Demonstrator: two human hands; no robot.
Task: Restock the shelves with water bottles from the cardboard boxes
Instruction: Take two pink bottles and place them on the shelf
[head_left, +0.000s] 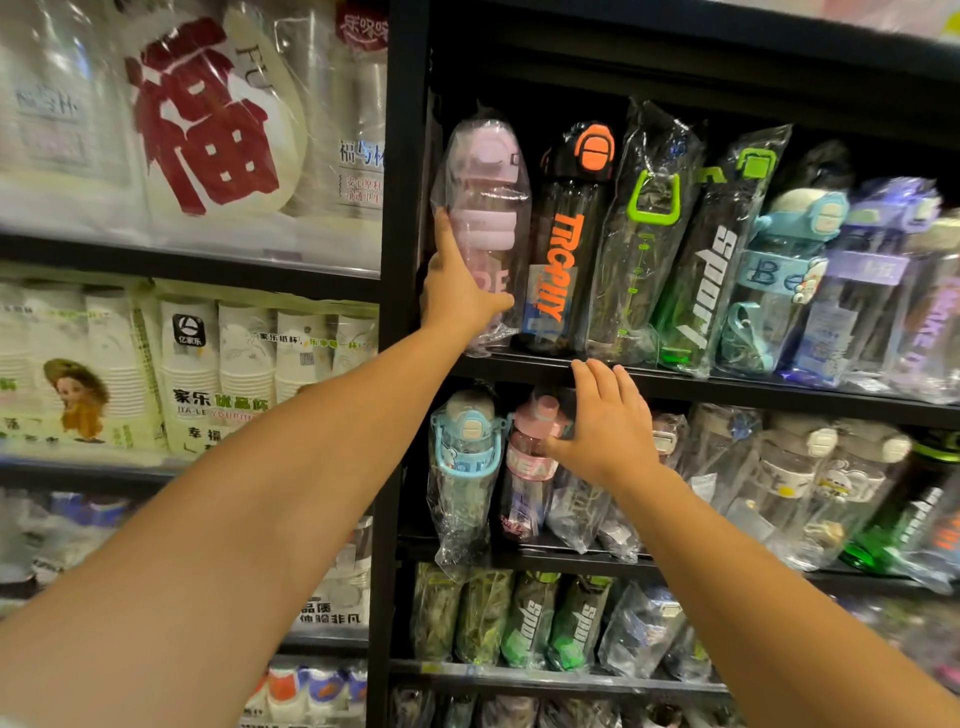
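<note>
Two bare forearms reach away from the camera toward a black shelf unit (402, 364) full of bottles in clear plastic bags. Left hand (457, 291) is on the upper shelf, at its far left end. It holds the pink bottle (485, 208) from the left side, with the thumb across the lower front of the bag and the fingers going up along the side; the bottle stands upright, touching the black and orange bottle (566, 239) at its right. Right hand (605, 426) is lower and more to the right. Its fingers are straight and spread, the fingertips (587, 370) touch the front edge of the upper shelf board (727, 387), and the palm lies over wrapped bottles on the shelf below. I think it grasps nothing, but the plastic under the palm is hidden. Just left of this hand stands a small pink bottle (530, 457), and beside that a blue-handled bottle (465, 441). At the far left, another rack holds packs of paper cups (218, 364).
</note>
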